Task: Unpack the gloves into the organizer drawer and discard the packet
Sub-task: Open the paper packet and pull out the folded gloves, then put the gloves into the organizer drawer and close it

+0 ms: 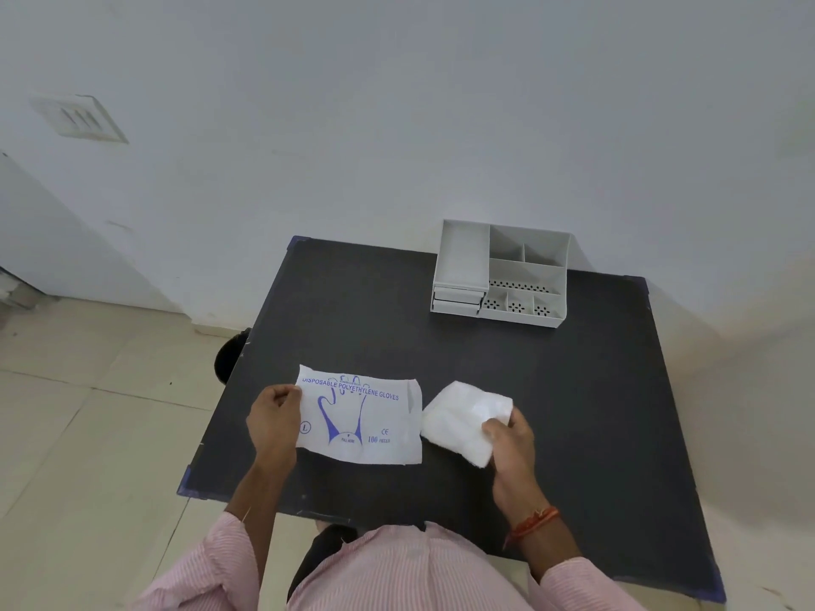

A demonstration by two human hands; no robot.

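Note:
A flat white packet (366, 416) printed in blue with "disposable polyethylene gloves" lies over the near left part of the black table (551, 390). My left hand (273, 416) pinches its left edge. Just to its right, fully outside the packet, is a folded wad of clear white gloves (463, 423), gripped at its right side by my right hand (509, 438). The grey organizer (500, 273) stands at the table's far edge, with small shut drawers (456, 299) at its front left and open compartments on top.
The table stands against a white wall. Tiled floor lies to the left, and a dark round object (231, 355) sits beside the table's left edge. My pink striped sleeves and lap fill the bottom of the view.

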